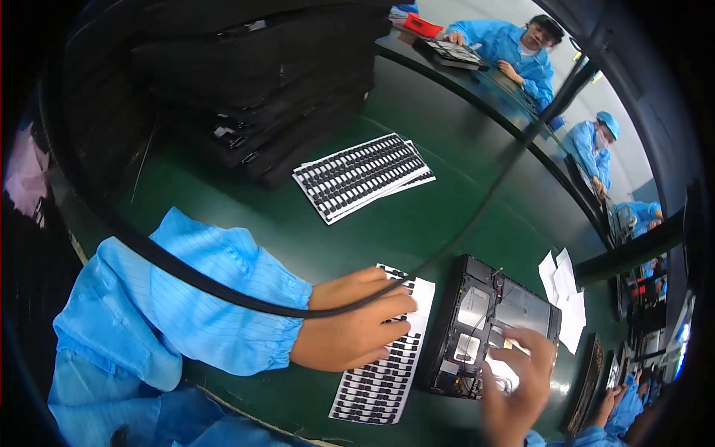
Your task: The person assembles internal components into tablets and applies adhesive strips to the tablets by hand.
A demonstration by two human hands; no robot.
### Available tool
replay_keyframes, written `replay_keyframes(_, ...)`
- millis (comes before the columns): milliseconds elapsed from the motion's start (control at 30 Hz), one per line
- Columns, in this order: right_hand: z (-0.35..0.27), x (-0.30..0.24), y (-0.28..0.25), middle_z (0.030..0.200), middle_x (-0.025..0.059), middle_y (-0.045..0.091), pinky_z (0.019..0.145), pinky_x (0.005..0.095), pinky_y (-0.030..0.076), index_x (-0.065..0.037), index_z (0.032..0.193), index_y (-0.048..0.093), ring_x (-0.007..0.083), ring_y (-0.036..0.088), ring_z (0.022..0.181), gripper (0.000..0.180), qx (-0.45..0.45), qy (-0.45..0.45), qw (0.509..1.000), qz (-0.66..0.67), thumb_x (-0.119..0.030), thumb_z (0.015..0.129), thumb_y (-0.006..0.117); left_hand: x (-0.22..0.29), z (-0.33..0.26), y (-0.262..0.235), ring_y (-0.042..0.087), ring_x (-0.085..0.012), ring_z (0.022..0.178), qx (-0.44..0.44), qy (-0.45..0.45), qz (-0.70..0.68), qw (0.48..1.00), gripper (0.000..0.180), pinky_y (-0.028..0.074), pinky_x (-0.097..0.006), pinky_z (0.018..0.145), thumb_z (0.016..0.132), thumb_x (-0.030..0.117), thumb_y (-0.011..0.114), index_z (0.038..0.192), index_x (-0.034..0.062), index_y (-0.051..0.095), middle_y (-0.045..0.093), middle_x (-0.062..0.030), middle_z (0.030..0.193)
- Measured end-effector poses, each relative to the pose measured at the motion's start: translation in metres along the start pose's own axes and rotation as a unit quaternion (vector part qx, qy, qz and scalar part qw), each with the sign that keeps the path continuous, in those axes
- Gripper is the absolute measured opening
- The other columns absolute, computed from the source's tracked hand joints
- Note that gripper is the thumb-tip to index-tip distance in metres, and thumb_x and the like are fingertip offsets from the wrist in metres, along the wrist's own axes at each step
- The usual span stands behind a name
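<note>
My left hand [361, 319] rests on a white sheet [423, 302] covered with rows of small black pads [376, 391]. Its fingers are spread over the upper part of that sheet. To the right of it lies an open black device housing [445, 328], with silver plates, thin wires and a dark flat panel inside. Over the housing's near right part hovers my right hand [525, 380], thumb and forefinger bent toward each other. Motion blurs this hand, and anything between its fingertips cannot be made out.
More pad sheets [365, 175] lie overlapped farther back. A tall stack of black housings [261, 89] stands at the back left. White papers [564, 294] sit right of the housing. A black cable [246, 294] crosses the view. Co-workers in blue [506, 48] sit along a far bench.
</note>
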State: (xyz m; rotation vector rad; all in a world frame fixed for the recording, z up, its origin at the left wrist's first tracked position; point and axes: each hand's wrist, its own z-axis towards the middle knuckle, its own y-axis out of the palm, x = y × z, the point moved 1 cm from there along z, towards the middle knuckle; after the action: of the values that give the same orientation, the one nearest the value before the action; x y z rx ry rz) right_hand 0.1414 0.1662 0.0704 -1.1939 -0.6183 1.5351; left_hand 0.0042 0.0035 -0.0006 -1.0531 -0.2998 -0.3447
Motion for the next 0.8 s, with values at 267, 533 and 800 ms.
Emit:
replay_keyframes(267,0.011,-0.017,0.061,0.106,0.0174,0.051,0.084,0.0401,0.033,0.003,0.074,0.056,0.0314,0.047,0.095,0.01,-0.009,-0.079,0.984,-0.162,-0.001,0.066,0.059,-0.004,0.004,0.008,0.047,-0.0277,0.1,-0.045,-0.016,-0.007,0.999,0.039,0.04,-0.038,0.082,0.066,0.021,0.064,0.098,-0.0003,0.053,0.048,-0.0151,0.106)
replay_keyframes(533,0.013,-0.017,0.063,0.102,0.0176,0.048,0.081,0.0451,0.032,0.003,0.066,0.05,0.0358,0.044,0.098,0.011,-0.017,-0.057,0.998,-0.024,0.001,0.058,0.058,0.003,0.004,-0.001,0.047,-0.0282,0.102,-0.061,-0.047,0.014,0.997,0.043,0.038,-0.04,0.083,0.065,0.022,0.066,0.102,0.0024,0.054,0.049,-0.0133,0.106)
replay_keyframes(800,-0.052,0.026,-0.028,0.103,0.0179,0.054,0.077,0.0274,0.037,0.005,0.071,0.053,0.0214,0.051,0.088,0.005,0.03,0.171,0.963,0.208,0.0,0.07,0.054,0.012,0.007,0.003,0.048,-0.0326,0.102,-0.032,0.013,0.05,0.998,0.038,0.042,-0.041,0.08,0.069,0.016,0.061,0.102,-0.0012,0.054,0.05,-0.0186,0.109)
